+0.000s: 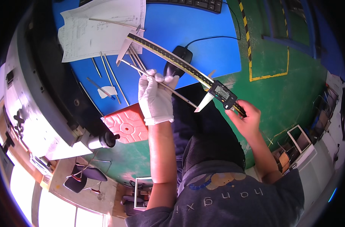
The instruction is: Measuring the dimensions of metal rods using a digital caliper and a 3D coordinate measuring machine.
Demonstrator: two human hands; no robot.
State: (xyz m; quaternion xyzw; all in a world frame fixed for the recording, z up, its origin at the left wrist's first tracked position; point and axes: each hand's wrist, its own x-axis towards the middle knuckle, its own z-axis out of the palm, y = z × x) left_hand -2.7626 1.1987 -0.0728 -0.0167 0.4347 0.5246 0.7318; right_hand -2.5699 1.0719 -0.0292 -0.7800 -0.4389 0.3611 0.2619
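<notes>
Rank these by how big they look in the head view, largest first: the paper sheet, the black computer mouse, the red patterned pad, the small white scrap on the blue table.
1. Paper sheet
2. Red patterned pad
3. Black computer mouse, partly hidden behind the caliper
4. Small white scrap

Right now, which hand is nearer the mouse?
Left. The gloved left hand grips thin rods just beside the black mouse, nearly touching its near end. The bare right hand is farther off, holding the caliper at its display end, off the blue table.
</notes>
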